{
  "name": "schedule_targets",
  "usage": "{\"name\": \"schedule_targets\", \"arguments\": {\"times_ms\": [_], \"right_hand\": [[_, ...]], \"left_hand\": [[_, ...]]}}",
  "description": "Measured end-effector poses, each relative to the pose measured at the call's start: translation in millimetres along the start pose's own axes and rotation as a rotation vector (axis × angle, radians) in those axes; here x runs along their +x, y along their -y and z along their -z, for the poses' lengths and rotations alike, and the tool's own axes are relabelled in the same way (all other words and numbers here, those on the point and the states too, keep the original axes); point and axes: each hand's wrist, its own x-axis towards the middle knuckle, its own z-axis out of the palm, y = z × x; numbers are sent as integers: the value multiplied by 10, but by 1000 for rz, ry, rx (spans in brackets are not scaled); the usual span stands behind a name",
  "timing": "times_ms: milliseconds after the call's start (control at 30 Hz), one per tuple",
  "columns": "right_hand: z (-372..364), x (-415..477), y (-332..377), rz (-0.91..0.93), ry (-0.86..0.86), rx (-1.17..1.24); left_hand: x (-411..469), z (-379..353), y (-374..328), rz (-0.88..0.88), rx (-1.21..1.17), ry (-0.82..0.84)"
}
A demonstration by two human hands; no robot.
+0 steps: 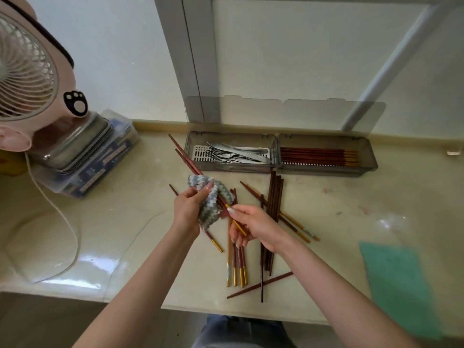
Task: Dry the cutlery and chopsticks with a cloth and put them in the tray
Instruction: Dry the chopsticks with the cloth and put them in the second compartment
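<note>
My left hand (187, 206) grips a blue-and-white cloth (212, 200) wrapped around a pair of reddish chopsticks (185, 159) whose tips stick out toward the far left. My right hand (253, 223) pinches the gold-banded ends of that pair. Several more brown and reddish chopsticks (272, 212) lie scattered on the counter under and beside my hands. A grey two-part tray (371, 156) stands at the back: its left part holds forks and knives (236, 153), its right part holds several chopsticks (319, 156).
A pink fan (27, 69) and a clear box with a metal tin (82, 151) stand at the left, with a white cord (62, 217) trailing over the counter. A green cloth (399, 287) lies at the right front. The tray's clear lid (283, 111) stands upright against the wall.
</note>
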Motion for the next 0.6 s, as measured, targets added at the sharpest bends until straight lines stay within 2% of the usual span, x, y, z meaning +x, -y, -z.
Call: {"name": "schedule_targets", "arguments": {"times_ms": [200,333,433,600], "right_hand": [[131,-22,-78,-48,2,145],[164,-93,-121,-68,-8,126],[195,-147,-139,-63,-13,106],[370,-205,-91,-103,85,127]], "left_hand": [[27,-47,25,-23,0,-37],[-15,-91,86,-4,6,-29],[53,-58,45,44,-32,-81],[367,124,-169,43,-153,-164]]}}
